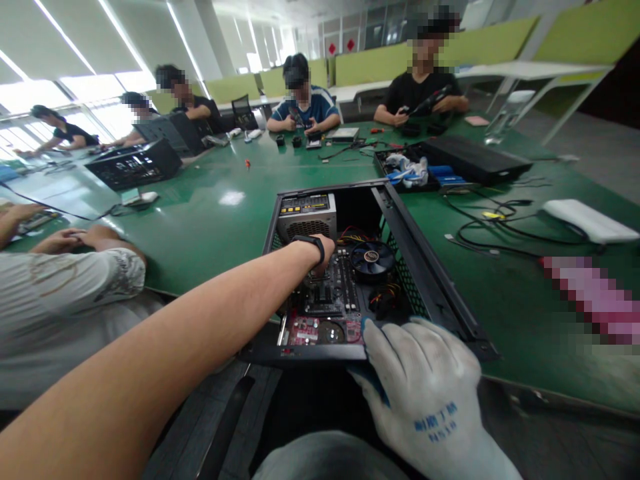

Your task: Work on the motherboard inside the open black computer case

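An open computer case [427, 267] lies on the table's near edge with its inside facing up. My bare left hand [326, 252], a black band at its wrist, reaches down into it beside the power supply [310, 220]. Its fingertips are hidden, so what they touch cannot be made out. Below the hand is the motherboard [327, 293], with a round black cooling fan [373, 259] on its right part. A red circuit board [305, 328] sits near the front edge. My right hand [423, 380], in a white and blue work glove, grips the case's near edge.
Loose black cables [480, 233] and a white box-like item [590, 220] lie to the right. Behind the case, a black tray [443, 177] holds gloves. Another computer case [133, 163] stands at the left. Several people work around the green table [200, 220], one close on my left.
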Action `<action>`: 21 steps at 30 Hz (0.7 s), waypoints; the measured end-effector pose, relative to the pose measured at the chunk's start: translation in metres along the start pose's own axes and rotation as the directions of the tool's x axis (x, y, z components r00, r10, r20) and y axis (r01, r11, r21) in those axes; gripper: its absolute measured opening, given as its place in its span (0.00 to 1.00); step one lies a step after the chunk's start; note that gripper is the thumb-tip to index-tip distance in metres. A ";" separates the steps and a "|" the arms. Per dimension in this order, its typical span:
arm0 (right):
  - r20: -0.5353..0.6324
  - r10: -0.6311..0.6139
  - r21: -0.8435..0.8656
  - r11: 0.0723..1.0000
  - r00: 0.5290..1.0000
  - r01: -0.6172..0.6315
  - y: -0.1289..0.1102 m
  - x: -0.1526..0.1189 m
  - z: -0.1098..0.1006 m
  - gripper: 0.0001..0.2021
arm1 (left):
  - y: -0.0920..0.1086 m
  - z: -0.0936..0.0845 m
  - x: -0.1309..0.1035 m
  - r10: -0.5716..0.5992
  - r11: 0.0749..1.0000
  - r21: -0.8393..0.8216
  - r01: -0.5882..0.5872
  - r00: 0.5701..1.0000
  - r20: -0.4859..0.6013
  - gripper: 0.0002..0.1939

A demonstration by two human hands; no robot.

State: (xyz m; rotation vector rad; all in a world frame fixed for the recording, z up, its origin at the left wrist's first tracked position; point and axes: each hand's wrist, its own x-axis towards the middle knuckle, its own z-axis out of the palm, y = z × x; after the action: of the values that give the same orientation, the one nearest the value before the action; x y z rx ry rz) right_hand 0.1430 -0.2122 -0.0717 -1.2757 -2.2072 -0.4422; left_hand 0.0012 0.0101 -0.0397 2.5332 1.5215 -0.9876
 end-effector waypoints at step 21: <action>-0.039 0.009 0.018 1.000 0.999 -0.008 0.000 -0.002 0.002 0.20 | 0.003 -0.005 -0.008 -0.030 0.998 -0.049 0.031 0.999 0.013 0.33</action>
State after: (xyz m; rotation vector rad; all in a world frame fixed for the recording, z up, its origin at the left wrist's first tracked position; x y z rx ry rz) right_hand 0.1428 -0.2124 -0.0745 -1.2563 -2.1675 -0.4390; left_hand 0.0038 0.0036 -0.0319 2.4735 1.5653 -0.9556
